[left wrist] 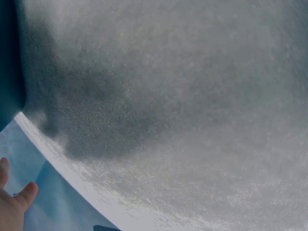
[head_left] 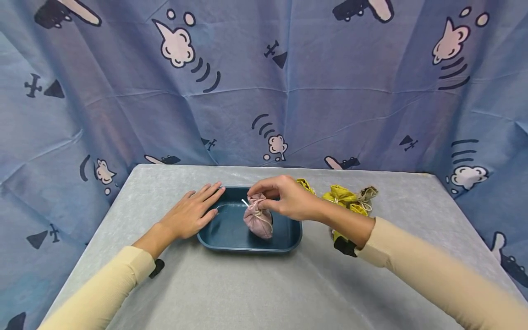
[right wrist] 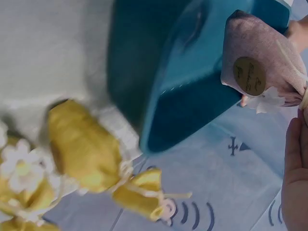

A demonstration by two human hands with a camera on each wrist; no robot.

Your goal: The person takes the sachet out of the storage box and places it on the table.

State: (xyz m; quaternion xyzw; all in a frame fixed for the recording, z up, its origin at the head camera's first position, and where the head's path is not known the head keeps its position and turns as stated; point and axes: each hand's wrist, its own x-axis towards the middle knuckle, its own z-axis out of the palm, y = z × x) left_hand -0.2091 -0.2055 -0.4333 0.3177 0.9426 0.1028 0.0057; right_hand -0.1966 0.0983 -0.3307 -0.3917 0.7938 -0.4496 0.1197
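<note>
A pink drawstring pouch [head_left: 258, 223] hangs upright over the dark teal tray [head_left: 224, 231]. My right hand [head_left: 290, 199] pinches its gathered, cord-tied neck between thumb and fingers. In the right wrist view the pouch [right wrist: 255, 53] shows a round brown label and a white flower by its neck, and part of my right hand [right wrist: 293, 183] appears at the right edge. My left hand [head_left: 191, 213] rests with spread, straight fingers on the tray's left rim. The left wrist view shows mostly tabletop, with a little of that hand [left wrist: 12, 207] at the lower left.
Right of the tray, several yellow pouches [head_left: 340, 196] lie on the grey cloth-covered table [head_left: 247, 293], partly hidden behind my right forearm. The right wrist view shows one yellow pouch [right wrist: 84, 144] close beside the tray. A blue patterned curtain [head_left: 247, 91] hangs behind the table.
</note>
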